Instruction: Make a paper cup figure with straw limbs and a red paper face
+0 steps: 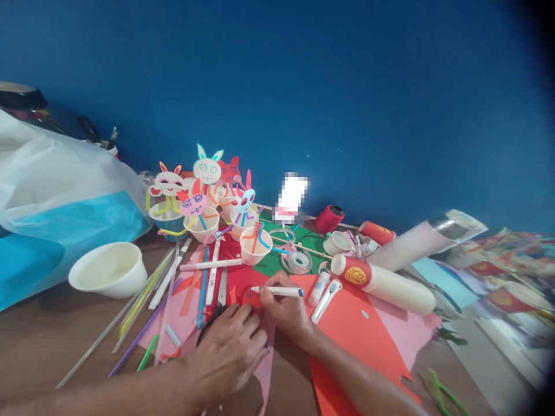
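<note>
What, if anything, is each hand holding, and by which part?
The right hand holds a white marker near its tip. The left hand is at the red paper cutout; whether it grips it is unclear.

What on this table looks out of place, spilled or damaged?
The front paper cup stands out: its straws carry no face, unlike the cups behind. A bright patch near the blue wall is pixelated, hiding what is there. I see nothing spilled.
</note>
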Demonstrator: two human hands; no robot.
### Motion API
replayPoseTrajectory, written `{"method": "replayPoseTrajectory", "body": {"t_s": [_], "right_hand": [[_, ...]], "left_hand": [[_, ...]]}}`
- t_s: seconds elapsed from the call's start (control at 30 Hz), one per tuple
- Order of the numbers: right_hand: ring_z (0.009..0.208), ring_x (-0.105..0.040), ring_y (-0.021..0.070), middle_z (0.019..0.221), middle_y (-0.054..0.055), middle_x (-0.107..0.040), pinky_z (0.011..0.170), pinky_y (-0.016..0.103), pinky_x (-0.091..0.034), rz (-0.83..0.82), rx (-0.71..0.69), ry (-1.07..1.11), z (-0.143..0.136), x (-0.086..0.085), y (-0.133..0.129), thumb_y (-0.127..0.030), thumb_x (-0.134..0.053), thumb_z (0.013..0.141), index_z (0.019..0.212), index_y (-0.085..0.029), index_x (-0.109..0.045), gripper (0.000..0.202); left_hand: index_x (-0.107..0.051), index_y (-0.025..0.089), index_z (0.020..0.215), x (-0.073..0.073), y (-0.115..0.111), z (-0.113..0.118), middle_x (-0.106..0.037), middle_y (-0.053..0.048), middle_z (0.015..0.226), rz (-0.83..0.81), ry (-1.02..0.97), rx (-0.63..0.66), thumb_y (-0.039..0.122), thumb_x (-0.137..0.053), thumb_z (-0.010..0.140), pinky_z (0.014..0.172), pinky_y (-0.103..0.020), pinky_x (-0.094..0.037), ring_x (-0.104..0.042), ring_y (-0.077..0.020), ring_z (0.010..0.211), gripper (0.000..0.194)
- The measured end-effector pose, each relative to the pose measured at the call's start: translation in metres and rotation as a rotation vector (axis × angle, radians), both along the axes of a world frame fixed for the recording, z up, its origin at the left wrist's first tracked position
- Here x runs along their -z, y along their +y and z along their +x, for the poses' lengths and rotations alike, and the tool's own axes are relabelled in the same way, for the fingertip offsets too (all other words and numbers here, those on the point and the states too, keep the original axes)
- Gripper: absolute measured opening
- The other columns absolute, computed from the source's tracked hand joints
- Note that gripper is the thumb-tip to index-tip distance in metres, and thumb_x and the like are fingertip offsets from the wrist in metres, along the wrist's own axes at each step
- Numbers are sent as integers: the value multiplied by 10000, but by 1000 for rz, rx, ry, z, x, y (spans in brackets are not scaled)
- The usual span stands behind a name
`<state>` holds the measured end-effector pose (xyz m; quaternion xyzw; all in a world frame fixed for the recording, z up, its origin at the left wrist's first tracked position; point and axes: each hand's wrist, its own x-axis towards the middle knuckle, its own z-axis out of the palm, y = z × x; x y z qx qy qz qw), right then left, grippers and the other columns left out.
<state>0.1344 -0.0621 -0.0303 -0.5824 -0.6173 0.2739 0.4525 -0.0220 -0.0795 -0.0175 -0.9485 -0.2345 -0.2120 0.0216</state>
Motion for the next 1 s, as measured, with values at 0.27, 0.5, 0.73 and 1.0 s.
{"method": "replayPoseTrajectory", "body": {"t_s": [0.27, 0.5, 0.73, 1.0], "right_hand": [[483, -500, 107, 552, -41, -529, 466, 207, -369, 3, -18, -131, 2, 7, -2, -324, -530, 837, 709, -200, -483, 184], [487, -516, 112, 558, -34, -548, 474, 209, -377, 8, -26, -162, 2, 2, -2, -320, -537, 829, 708, -199, -489, 178], [531, -538, 125, 601, -20, -573, 510, 224, -403, 7, -67, -160, 1, 1, -2, -303, -516, 846, 722, -205, -519, 158], [523, -535, 121, 584, -23, -569, 501, 220, -395, 8, -59, -185, 3, 3, -2, -305, -524, 840, 707, -207, -501, 168]], "left_hand": [[-619, 189, 768, 3, 0, 0, -627, -53, 790, -42, 43, 2, 289, -565, 841, 788, -408, -321, -503, -255, 849, 135], [-619, 196, 778, 8, -1, -1, -637, -50, 797, 15, 40, -30, 318, -560, 838, 839, -430, -289, -509, -257, 850, 148], [-618, 190, 815, 1, -2, -1, -645, -59, 840, 24, 81, -15, 300, -569, 823, 832, -423, -295, -516, -256, 856, 121], [-603, 184, 790, -1, -1, -1, -633, -58, 798, 17, 92, -4, 289, -536, 849, 793, -416, -299, -510, -244, 807, 138]]}}
